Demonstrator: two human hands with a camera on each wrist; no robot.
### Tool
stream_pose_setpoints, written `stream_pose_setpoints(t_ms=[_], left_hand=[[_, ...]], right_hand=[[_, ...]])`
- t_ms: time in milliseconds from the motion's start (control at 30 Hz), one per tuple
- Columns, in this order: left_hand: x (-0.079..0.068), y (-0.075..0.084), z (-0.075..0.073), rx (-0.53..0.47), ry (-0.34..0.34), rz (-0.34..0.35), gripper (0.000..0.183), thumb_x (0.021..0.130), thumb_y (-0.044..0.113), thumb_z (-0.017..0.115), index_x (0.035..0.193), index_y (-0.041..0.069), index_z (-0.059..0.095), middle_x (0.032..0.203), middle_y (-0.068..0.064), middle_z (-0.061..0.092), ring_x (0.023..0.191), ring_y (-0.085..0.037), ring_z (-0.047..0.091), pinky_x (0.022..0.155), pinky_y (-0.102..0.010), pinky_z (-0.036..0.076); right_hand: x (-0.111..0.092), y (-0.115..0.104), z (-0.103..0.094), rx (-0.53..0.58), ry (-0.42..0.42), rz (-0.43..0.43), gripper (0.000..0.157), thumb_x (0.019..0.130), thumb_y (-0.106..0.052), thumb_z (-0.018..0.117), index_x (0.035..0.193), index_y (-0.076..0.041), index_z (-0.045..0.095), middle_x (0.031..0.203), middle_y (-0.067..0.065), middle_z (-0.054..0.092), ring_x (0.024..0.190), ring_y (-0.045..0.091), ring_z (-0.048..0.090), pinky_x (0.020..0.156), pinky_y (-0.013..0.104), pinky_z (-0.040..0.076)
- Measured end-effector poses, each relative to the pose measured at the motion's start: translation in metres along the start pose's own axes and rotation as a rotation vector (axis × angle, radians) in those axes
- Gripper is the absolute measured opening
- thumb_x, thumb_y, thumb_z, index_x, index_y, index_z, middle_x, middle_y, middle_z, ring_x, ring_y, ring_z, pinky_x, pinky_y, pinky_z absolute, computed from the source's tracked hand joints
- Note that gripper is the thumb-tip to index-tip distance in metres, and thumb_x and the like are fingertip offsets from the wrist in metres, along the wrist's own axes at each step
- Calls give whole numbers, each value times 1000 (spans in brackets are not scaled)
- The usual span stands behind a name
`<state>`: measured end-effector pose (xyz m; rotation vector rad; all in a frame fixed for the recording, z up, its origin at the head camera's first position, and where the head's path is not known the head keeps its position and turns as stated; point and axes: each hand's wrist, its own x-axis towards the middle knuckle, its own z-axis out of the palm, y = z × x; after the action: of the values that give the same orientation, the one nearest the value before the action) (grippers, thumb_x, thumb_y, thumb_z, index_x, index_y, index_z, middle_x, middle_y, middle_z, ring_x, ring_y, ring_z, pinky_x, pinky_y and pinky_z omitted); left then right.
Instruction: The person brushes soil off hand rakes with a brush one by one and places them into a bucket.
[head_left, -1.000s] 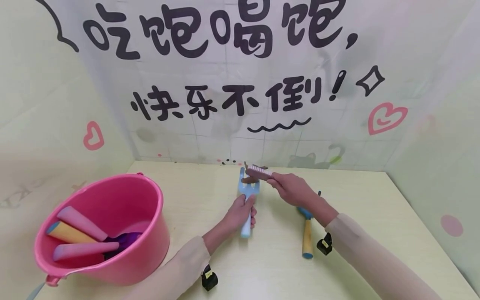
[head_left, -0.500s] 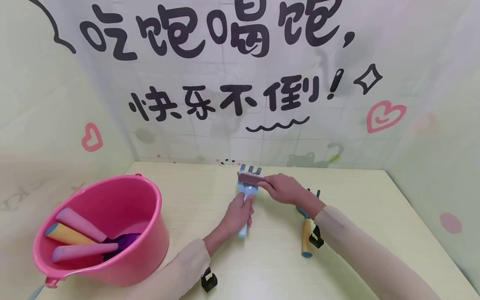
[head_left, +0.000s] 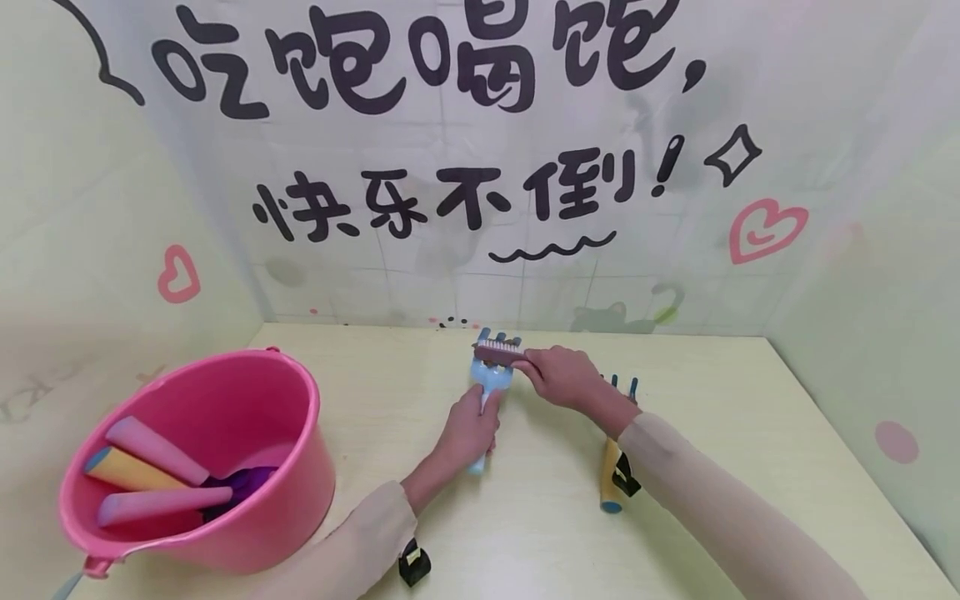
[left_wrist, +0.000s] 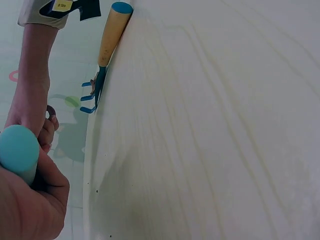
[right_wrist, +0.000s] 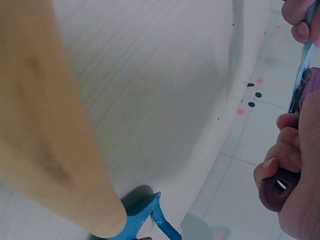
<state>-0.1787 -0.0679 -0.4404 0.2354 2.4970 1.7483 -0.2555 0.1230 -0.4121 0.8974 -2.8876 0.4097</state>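
My left hand [head_left: 467,427] grips the handle of a light blue garden hand fork [head_left: 492,380], its prongs pointing away toward the back wall. In the left wrist view the handle's rounded turquoise end [left_wrist: 19,150] sticks out of the fist. My right hand [head_left: 561,379] holds a mauve-brown brush [head_left: 498,355] with white bristles, laid crosswise over the fork's head. Brown bits show around the brush; what they are is unclear. In the right wrist view the brush's handle end [right_wrist: 272,192], with a hole, shows beside curled fingers. Whether bristles touch the fork cannot be told.
A blue three-pronged hand rake with a wooden handle [head_left: 611,479] lies right, partly behind my right forearm. A pink bucket [head_left: 311,467] at the left holds several handled tools. A printed wall [head_left: 420,283] rises behind the table [head_left: 375,400].
The brush has come down from the fork's prong tips and moved slightly left onto its head. Prong tips hidden earlier now show beyond it. The left hand keeps its grip.
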Motion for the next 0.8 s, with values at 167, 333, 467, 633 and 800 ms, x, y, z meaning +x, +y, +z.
stream_pose_setpoints(t_ms=[167,333,467,633,800], left_hand=[[-1,2,-1,-1,-7,-4,23,111,22,44,98,3,48,65,-3,52,44,-13,50,42,-28,45],[-1,4,-1,-7,-12,9,24,111,21,43,96,3,47,63,-2,51,43,-14,50,42,-29,44],[-1,8,-2,-15,-14,15,24,110,20,43,94,3,47,61,-2,50,41,-14,50,42,-28,43],[-1,17,-3,-26,-20,-15,26,111,20,42,96,0,49,61,-3,51,41,-13,49,42,-26,43],[-2,30,-6,-91,-39,-53,26,111,20,42,95,0,48,63,-7,52,42,-12,47,41,-25,42]], right_hand=[[0,-1,1,-58,27,18,32,106,-38,54,102,-10,68,65,-1,54,55,17,47,47,33,41],[1,-3,-1,-118,7,61,35,107,-42,51,104,-11,67,64,-1,52,55,17,47,46,32,40],[2,-4,-4,-146,11,83,36,107,-43,50,106,-11,67,64,0,51,55,19,48,46,33,40],[0,-6,-7,-193,60,82,33,107,-42,51,104,-13,66,64,0,53,54,19,47,44,36,41],[-3,-5,-8,-253,189,-4,24,104,-35,60,101,-12,67,59,0,50,47,16,40,40,31,36]])
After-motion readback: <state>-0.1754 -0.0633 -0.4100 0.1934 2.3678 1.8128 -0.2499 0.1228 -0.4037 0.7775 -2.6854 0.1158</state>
